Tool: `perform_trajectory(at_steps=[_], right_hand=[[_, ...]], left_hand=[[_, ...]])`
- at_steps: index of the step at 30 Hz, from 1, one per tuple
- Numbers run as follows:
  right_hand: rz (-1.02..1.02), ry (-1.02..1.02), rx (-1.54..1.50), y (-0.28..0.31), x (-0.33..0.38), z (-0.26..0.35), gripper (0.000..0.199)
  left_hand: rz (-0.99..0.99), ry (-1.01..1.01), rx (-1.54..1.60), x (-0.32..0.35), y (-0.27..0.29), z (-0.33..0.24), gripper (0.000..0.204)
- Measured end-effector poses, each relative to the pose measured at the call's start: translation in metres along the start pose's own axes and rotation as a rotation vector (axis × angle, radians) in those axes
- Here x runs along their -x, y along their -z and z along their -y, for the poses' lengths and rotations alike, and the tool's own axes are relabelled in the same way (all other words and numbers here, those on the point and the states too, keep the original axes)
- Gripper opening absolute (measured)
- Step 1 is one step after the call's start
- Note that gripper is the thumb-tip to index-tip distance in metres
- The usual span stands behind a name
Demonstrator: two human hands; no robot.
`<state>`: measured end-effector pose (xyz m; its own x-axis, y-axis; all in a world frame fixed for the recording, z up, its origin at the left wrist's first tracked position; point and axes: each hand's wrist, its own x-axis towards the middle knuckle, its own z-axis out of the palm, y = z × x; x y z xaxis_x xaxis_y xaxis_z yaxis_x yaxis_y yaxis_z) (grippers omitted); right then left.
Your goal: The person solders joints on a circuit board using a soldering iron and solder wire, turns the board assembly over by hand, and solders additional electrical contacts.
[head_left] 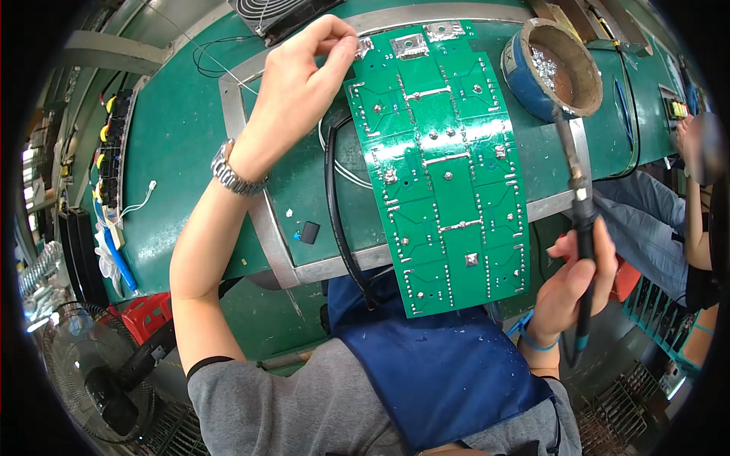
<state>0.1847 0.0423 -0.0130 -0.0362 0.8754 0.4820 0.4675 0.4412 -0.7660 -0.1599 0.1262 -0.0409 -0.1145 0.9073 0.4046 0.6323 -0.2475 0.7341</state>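
Observation:
A long green circuit board [449, 182] lies across the middle, solder side up, with rows of joints, silvery strips and tinned pads. At its far left corner, my left hand [308, 72] is closed in a pinch beside a tinned pad [363, 48]. What its fingertips hold, if anything, is too small to make out. My right hand [572, 285] grips the dark handle of a soldering iron [582, 228], right of the board's near part. The iron's tip points away, close to the rim of a blue round pot [525, 83] holding silvery solder bits.
A metal frame [270, 235] lies on the green table [175, 205]. Near the board are a thick black cable [332, 197] and a small black block [309, 232]. A fan [95, 372] stands at the lower left. Another person's arm [693, 205] shows at right.

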Motion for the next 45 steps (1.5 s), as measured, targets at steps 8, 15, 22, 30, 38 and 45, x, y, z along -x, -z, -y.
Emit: perform_trajectory(at_steps=[8,15,22,30,38,45], right_hand=[[0.108,0.138,0.057,-0.012,0.005,-0.007,0.052],[0.121,0.226,0.050,-0.029,-0.025,-0.020,0.050],[-0.063,0.255,0.159,-0.008,-0.053,-0.030,0.038],[-0.052,0.085,0.307,0.005,-0.084,-0.016,0.025],[0.177,0.195,0.149,-0.012,-0.105,0.033,0.037],[0.467,0.453,0.161,-0.045,-0.133,0.045,0.024]], left_hand=[[0.116,0.227,0.039,0.015,0.033,-0.015,0.018],[0.026,0.292,-0.027,0.055,0.059,-0.016,0.016],[-0.038,0.146,-0.065,0.047,0.064,-0.039,0.015],[0.445,0.511,0.665,0.024,0.044,-0.058,0.027],[0.046,0.052,0.009,0.016,0.016,-0.053,0.014],[-0.035,-0.006,-0.206,0.027,0.017,-0.047,0.016]])
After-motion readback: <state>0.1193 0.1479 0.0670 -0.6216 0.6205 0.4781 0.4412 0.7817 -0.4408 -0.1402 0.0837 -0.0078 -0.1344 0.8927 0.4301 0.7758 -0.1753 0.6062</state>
